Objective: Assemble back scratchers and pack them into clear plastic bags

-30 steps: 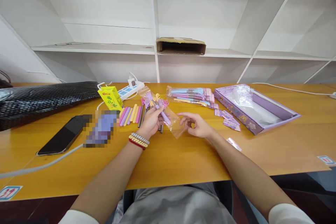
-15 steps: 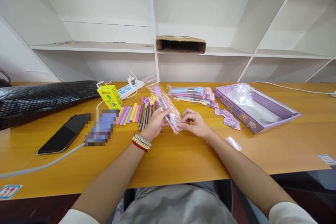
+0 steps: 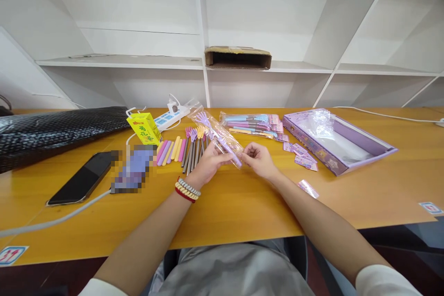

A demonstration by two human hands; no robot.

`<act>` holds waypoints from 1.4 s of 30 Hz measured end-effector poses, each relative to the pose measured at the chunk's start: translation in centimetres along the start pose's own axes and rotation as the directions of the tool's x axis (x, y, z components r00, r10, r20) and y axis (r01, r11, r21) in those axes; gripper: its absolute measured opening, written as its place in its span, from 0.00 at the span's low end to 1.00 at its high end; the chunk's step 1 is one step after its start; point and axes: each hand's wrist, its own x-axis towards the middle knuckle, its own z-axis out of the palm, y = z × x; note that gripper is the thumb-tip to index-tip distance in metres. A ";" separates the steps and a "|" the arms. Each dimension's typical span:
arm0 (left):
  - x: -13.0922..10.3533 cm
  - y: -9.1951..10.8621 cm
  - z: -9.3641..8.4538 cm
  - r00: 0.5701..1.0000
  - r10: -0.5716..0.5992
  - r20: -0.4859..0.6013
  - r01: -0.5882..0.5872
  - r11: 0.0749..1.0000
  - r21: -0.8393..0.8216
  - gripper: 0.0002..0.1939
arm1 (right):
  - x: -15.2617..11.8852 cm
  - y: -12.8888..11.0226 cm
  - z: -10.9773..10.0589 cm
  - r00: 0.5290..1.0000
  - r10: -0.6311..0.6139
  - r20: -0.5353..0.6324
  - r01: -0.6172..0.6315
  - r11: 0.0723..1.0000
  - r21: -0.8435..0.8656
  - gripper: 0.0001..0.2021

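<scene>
A purple hand-shaped back scratcher [image 3: 204,120] lies inside a clear plastic bag [image 3: 225,134], slanting from upper left to lower right above the table. My left hand [image 3: 209,164] is closed on the bagged back scratcher near its middle, thumb on top. At the bag's lower right end, my right hand [image 3: 259,162] pinches the plastic between thumb and fingers. Just behind my left hand lie several loose scratcher parts: dark metal rods with pink, purple and yellow hand-shaped heads [image 3: 200,132]. Left of them is a row of pink, purple and yellow handles [image 3: 169,151].
Bagged back scratchers [image 3: 249,120] are piled beyond my hands. Several small printed cards [image 3: 305,163] lie beside a purple open box [image 3: 336,171]. To the left are a yellow drink carton [image 3: 144,129], a power strip [image 3: 169,119], a black phone [image 3: 81,180] and a cable.
The bagged back scratcher has turned a little, its lower end shifting up and right. My left thumb now lies lower across it, and my right hand has moved slightly with the bag's end.
</scene>
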 end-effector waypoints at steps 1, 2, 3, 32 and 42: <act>0.0 -0.1 0.1 1.000 -0.007 -0.010 0.008 0.999 0.032 0.24 | 0.0 0.0 0.0 1.000 -0.006 -0.013 0.006 1.000 -0.020 0.16; -0.1 -0.2 0.2 1.000 -0.018 -0.020 0.020 0.998 0.068 0.26 | 0.0 0.1 0.0 1.000 -0.012 -0.020 0.011 0.999 -0.041 0.15; -0.1 -0.3 0.3 0.999 -0.030 -0.025 0.032 0.994 0.100 0.29 | 0.0 0.2 0.0 1.000 -0.017 -0.021 0.016 0.998 -0.060 0.15; 0.1 -1.6 -0.1 0.994 -0.108 0.036 0.093 0.953 0.290 0.18 | 0.0 -0.2 -0.8 0.926 0.106 0.362 -0.133 0.990 0.051 0.18; 0.0 -1.2 0.1 0.992 -0.126 -0.006 0.121 0.942 0.314 0.14 | -0.3 0.5 -0.4 0.879 0.115 0.462 -0.186 0.976 0.112 0.23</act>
